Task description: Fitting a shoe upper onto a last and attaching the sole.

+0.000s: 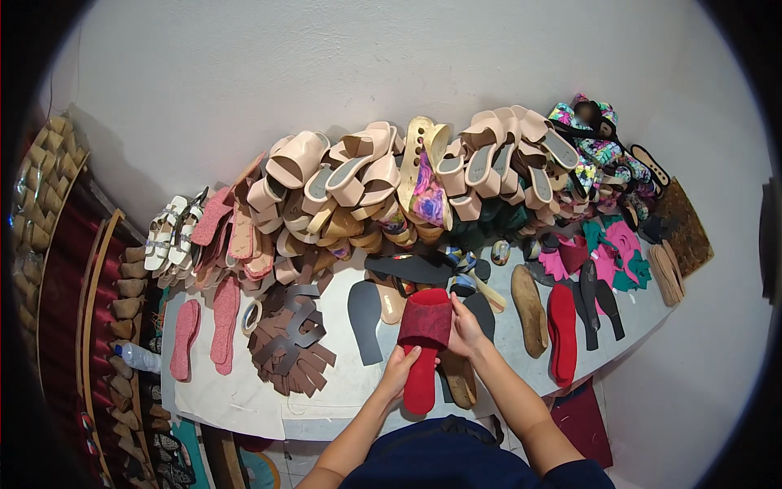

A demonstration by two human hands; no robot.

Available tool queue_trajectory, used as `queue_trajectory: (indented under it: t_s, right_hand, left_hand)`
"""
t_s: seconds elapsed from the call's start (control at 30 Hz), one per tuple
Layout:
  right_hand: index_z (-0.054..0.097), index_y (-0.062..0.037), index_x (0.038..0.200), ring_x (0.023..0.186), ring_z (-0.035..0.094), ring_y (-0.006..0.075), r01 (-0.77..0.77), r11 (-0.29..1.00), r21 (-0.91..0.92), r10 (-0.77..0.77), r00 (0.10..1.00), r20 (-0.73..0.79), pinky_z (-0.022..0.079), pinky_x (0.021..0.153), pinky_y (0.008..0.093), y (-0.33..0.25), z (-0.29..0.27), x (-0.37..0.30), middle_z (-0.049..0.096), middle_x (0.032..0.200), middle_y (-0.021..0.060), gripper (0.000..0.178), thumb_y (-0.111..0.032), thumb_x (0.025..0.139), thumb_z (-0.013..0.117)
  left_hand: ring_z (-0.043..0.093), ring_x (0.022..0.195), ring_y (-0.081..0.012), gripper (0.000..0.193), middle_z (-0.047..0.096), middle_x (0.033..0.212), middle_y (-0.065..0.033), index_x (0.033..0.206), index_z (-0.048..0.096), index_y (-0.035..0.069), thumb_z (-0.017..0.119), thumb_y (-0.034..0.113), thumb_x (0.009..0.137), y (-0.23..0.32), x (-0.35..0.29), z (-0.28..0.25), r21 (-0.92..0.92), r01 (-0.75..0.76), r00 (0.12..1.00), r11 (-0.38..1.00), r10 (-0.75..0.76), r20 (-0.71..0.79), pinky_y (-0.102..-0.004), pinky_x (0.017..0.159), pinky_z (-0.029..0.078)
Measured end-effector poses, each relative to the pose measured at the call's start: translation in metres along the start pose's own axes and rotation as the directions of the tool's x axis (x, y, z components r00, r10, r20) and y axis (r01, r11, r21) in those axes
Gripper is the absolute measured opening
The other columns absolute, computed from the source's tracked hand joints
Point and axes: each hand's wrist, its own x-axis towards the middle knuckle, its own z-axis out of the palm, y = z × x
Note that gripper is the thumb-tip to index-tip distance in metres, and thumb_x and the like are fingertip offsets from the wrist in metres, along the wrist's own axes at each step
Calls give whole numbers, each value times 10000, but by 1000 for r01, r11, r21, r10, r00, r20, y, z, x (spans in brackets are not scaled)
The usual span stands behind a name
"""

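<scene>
A red slipper [420, 381] (darker strap [425, 326]) is pinched above the desk [244, 403] by fingers [414, 354] of the left hand [397, 371] and right hand [467, 332].

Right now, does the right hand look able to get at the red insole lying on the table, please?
Probably yes: the red insole lies uncovered to the right, though the right hand would first have to leave the red slipper.

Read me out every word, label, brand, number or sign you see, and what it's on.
Tan insole: dark print, too small to read reliably.
Red slipper, held by left hand and right hand: no lettering visible.
No other text is readable.
</scene>
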Motion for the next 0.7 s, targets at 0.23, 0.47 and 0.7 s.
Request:
queue_trajectory:
  t_s: [0.23, 0.47, 0.7]
  right_hand:
    - [455, -35, 1080, 946, 535, 231, 23, 996, -92, -35, 991, -129, 416, 816, 376, 5, -3, 11, 545, 1026, 146, 484, -430, 906, 234]
    - [555, 20, 793, 679, 561, 372, -171, -81, -982, -705, 707, -65, 400, 600, 440, 3, -3, 8, 542, 695, 253, 481, -370, 904, 295]
    - [584, -10, 684, 620, 543, 382, -157, -2, -988, -779, 619, -97, 365, 629, 453, 6, 5, 9, 553, 619, 204, 493, -338, 901, 287]
  left_hand:
    - [586, 783, -193, 262, 536, 955, -133, 1105, 326, 36, 402, 164, 890, -3, 2, -1, -10, 51, 996, 999, -50, 70, -302, 645, 505]
    - [598, 705, -205, 262, 525, 944, -149, 1099, 294, 48, 401, 160, 888, -26, 8, -10, 188, -96, 993, 978, 106, -47, -317, 542, 523]
    - [594, 655, -188, 247, 530, 910, -157, 1075, 288, 25, 392, 152, 889, -22, 18, -9, 463, -180, 977, 868, 211, -16, -318, 514, 520]
